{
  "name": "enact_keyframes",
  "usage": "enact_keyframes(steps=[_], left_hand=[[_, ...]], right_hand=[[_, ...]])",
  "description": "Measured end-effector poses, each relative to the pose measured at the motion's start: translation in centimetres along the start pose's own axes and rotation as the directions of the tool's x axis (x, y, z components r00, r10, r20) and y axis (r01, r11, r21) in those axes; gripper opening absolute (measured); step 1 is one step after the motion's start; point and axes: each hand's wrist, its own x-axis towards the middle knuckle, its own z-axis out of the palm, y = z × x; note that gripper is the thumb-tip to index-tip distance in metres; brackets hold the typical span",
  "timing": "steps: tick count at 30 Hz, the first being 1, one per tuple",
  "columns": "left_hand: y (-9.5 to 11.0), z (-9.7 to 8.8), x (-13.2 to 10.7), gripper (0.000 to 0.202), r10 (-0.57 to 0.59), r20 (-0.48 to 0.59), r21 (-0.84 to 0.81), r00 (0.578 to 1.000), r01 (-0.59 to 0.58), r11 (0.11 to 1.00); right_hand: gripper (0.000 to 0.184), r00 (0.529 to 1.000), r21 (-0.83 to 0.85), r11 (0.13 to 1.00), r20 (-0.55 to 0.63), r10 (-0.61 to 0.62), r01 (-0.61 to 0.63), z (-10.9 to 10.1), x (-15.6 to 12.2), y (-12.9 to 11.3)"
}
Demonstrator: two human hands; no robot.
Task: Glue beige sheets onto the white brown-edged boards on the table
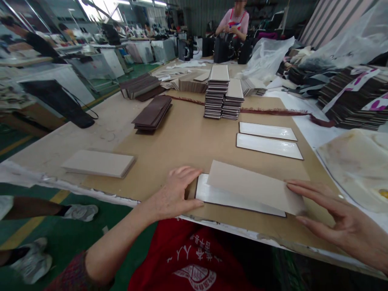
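Observation:
In front of me lies a white panel with a dark edge (207, 193), its surface glossy. A thin beige board (254, 184) is held at a slant over it, covering much of its upper and right part. My right hand (342, 222) grips the board's right end, fingers on the far edge and thumb at the near one. At the panel's left end is my left hand (174, 194), thumb and fingers spread around its corners, holding nothing. Whether the board's underside touches the panel cannot be made out.
Two glossy white panels (269, 146) lie beyond. Beige boards (98, 163) are piled at left, brown pieces (153, 113) behind them. Tall stacks of finished-looking panels (216, 97) stand mid-table. A brown cord (269, 111) crosses behind. A person (233, 24) works at the far end.

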Motion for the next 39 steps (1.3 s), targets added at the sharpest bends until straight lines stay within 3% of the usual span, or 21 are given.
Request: enact_keyframes(steps=[4, 11, 17, 28, 39], left_hand=[[0.2, 0.0, 0.1, 0.080, -0.004, -0.028, -0.025, 1.000, 0.004, 1.000], [0.1, 0.1, 0.0, 0.085, -0.036, -0.029, -0.028, 0.999, 0.036, 0.999], [0.2, -0.1, -0.1, 0.082, -0.035, -0.015, -0.022, 0.999, 0.034, 0.999], [-0.5, 0.3, -0.1, 0.066, 0.028, -0.063, -0.026, 0.998, -0.030, 0.999], [-0.3, 0.1, -0.1, 0.066, 0.018, -0.050, -0.025, 0.999, -0.019, 1.000]], right_hand=[[0.055, 0.993, -0.029, 0.993, 0.027, -0.111, 0.112, 0.3, 0.8, 0.1], [0.052, 0.985, -0.071, 0.984, 0.075, -0.158, 0.163, 0.8, 1.9, -0.2], [0.052, 0.980, -0.074, 0.980, 0.089, -0.178, 0.184, 0.8, 2.9, -0.9], [0.059, 0.975, -0.097, 0.982, 0.168, -0.144, 0.162, 1.2, 3.0, 0.1], [0.058, 0.966, -0.090, 0.982, 0.214, -0.143, 0.166, 1.5, 3.2, 0.4]])
